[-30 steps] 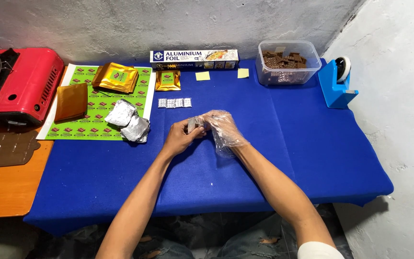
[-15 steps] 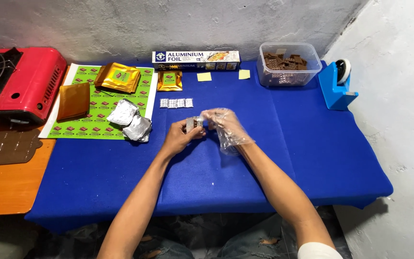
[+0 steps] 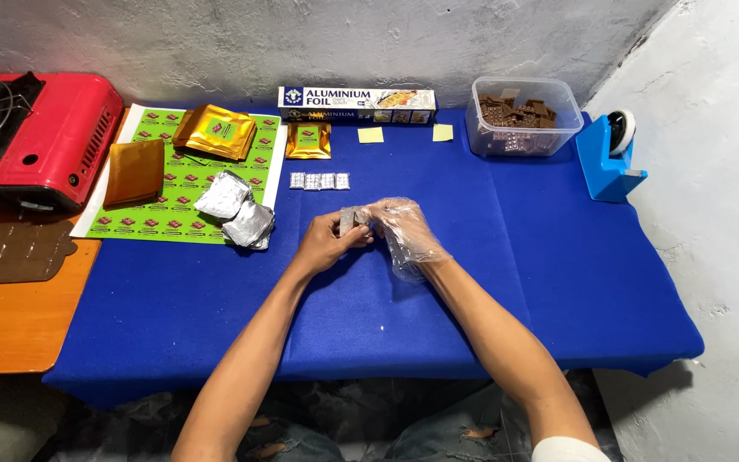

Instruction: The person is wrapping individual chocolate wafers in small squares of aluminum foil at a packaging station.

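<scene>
My left hand (image 3: 328, 243) and my right hand (image 3: 400, 228) meet over the middle of the blue table (image 3: 506, 282). Both pinch a small foil-wrapped piece (image 3: 352, 220) between their fingertips. A loose clear plastic glove covers the right hand; the left is bare. Just beyond the hands lies a short row of small foil-wrapped squares (image 3: 319, 180). A clear tub of brown chocolate pieces (image 3: 526, 116) stands at the back right.
A foil roll box (image 3: 357, 103) lies along the back wall, two yellow notes (image 3: 370, 135) before it. A green printed sheet (image 3: 181, 184) holds gold pouches (image 3: 215, 133) and crumpled foil (image 3: 237, 210). A red gas stove (image 3: 32, 137) stands left, a blue tape dispenser (image 3: 609, 158) right.
The hands have stayed in the same spot, fingers shifting slightly around the foil piece. The view has drifted a little.
</scene>
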